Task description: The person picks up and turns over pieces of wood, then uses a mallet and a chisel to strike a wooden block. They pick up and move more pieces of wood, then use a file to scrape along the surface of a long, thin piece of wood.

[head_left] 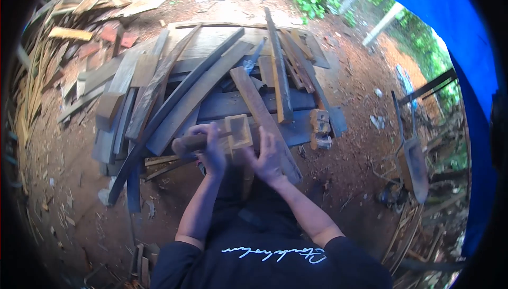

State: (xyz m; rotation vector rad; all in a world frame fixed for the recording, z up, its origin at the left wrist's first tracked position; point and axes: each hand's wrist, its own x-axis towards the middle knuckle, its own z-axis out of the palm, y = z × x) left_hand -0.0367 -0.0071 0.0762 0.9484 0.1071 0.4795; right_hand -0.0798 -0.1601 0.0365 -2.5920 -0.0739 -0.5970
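Note:
A small box-like wooden piece (pixel 239 131), light at its rim and hollow-looking in the middle, stands between my two hands. My left hand (pixel 210 146) is wrapped round a dark, thick wooden piece (pixel 191 143) that reaches toward the box-like piece from the left. At its right side is my right hand (pixel 267 156), fingers apart and pointing up, the thumb side close to the lower right corner of the piece. A long reddish-brown plank (pixel 259 104) slants down behind my right hand.
Many loose planks (pixel 185 88) lie crosswise over the bench. A worn block (pixel 320 121) sits at its right edge. Scrap wood (pixel 70 34) is heaped at the left; a wheelbarrow-like metal object (pixel 415 167) stands right, near a blue tarp (pixel 423 8).

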